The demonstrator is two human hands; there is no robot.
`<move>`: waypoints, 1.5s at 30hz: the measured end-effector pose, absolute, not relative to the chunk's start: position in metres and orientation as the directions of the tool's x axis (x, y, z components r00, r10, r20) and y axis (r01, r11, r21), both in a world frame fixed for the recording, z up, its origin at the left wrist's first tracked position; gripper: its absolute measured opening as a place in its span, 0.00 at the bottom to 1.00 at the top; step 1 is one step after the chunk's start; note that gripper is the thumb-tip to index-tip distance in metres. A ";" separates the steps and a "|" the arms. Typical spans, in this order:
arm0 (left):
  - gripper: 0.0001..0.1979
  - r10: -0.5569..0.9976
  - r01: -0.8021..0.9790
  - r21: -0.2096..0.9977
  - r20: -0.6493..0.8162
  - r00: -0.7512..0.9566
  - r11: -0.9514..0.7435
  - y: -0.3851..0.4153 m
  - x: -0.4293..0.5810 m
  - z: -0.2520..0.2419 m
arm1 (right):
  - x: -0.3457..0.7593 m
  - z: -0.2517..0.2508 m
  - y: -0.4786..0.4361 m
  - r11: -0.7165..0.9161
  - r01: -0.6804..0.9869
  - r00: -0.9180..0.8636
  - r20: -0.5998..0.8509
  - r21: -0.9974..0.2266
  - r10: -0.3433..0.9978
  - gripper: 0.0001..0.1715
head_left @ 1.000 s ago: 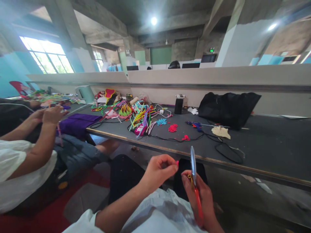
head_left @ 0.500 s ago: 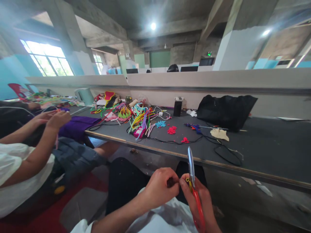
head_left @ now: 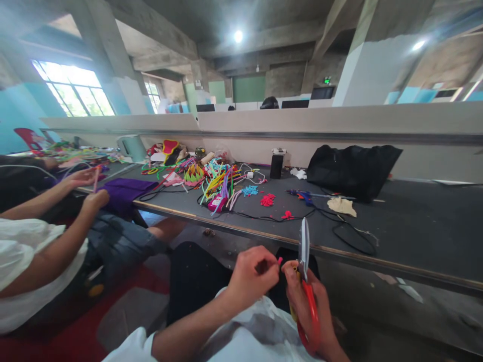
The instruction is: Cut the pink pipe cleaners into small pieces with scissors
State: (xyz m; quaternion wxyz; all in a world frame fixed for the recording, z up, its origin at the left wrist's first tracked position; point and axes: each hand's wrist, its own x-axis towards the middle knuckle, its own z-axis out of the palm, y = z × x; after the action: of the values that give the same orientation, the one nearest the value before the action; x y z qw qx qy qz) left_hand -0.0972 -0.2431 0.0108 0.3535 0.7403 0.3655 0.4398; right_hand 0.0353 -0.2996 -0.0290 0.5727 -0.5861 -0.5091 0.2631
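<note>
My left hand (head_left: 251, 274) is over my lap, thumb and forefinger pinched on a small pink piece (head_left: 279, 260) whose end sticks out past the fingertips. Its material is too small to make out. Just right of it, my right hand (head_left: 319, 296) is closed around red-handled scissors (head_left: 311, 311), blades pointing up. A small yellow thing shows between that hand's fingers, partly hidden. On the table beyond lie a pile of red pieces (head_left: 267, 200), a few more red bits (head_left: 288, 215) and a pile of blue pieces (head_left: 249, 191).
A heap of coloured fuzzy sticks (head_left: 222, 183) spreads over the dark table (head_left: 422, 226). A black bag (head_left: 352, 171), beige cloth (head_left: 341, 206), glue gun (head_left: 304, 197) and black cables lie to the right. At left, a co-worker's hands (head_left: 94, 198) handle a pink strip.
My hands have drawn slightly apart, and the pink piece now shows at my left fingertips. The scissors have shifted up and right. The co-worker's near hand has dropped lower.
</note>
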 end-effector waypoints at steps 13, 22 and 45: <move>0.07 0.955 -0.458 0.881 0.025 0.294 0.118 -0.243 -0.098 0.035 | 0.027 -0.053 -0.302 0.078 0.778 0.166 0.324 -0.623 0.931 0.21; 0.06 0.961 -0.434 0.899 0.066 0.268 0.059 -0.241 -0.100 0.033 | 0.028 -0.055 -0.303 0.084 0.805 0.151 0.340 -0.588 0.928 0.20; 0.06 0.934 -0.410 0.907 0.062 0.352 0.094 -0.241 -0.097 0.032 | 0.036 -0.057 -0.301 0.152 0.608 0.222 0.351 -0.779 0.909 0.20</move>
State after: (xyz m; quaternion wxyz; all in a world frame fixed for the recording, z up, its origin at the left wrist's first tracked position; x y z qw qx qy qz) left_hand -0.0966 -0.2407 0.0316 0.6823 0.4585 0.2856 0.4926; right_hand 0.0358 -0.3006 -0.0568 0.4625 -0.6303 -0.6019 0.1630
